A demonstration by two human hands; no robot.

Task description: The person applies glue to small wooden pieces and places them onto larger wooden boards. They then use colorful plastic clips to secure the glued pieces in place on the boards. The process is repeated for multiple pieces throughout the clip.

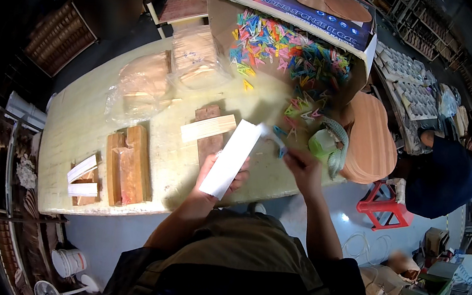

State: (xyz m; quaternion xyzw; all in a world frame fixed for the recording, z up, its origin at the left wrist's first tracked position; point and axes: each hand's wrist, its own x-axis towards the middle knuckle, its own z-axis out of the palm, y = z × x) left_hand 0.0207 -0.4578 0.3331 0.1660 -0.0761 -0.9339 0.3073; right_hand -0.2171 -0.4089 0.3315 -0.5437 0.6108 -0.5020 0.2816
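My left hand (238,178) is closed around a flat white rectangular strip (232,157), tilted with its far end toward the right. My right hand (304,170) pinches a slim pale tool (274,139) with a blue part near the fingers. The tool is smeared by motion, so I cannot tell its exact kind. Its tip is close to the strip's far right corner. Beyond my left hand, a pale wooden strip (208,128) lies across a brown wooden block (210,144). Beside my right hand stands a green container (322,143) with a greyish-green cloth (337,150) against it.
An open cardboard box (361,74) holds many coloured clips (283,42), some spilled onto the table (83,112). Guitar-shaped wooden plates (369,140) lie right; plastic-wrapped wood pieces (138,84) lie at the back left. Wooden blocks (135,165) sit front left. A person (442,177) is near a red stool (383,205).
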